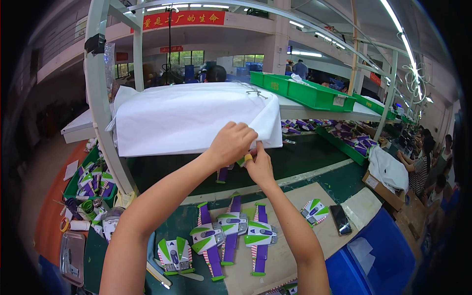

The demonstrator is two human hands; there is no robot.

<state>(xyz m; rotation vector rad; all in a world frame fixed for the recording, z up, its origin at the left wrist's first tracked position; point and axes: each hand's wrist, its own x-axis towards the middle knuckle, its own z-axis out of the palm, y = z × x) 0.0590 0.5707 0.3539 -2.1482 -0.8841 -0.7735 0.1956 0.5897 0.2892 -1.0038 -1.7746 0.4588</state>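
A large white sheet (172,118), which looks like cloth, drapes over the shelf in front of me and hangs down its front. Near its lower right corner my left hand (233,141) is closed on the sheet, knuckles up, where creases run in. Just below and to the right, my right hand (259,164), with a yellow band round one finger, pinches at the sheet's lower edge. The hands almost touch, and their fingertips are partly hidden. Behind them, below the sheet, shows part of a purple, white and green toy piece (222,174).
Winged toy packs (233,223) lie on a cardboard sheet (290,246), beside a black phone (340,220). A blue bin (388,246) stands right, a green crate of toy parts (93,179) left. Green trays (305,93) rest on the shelf. A co-worker in stripes (420,172) is far right.
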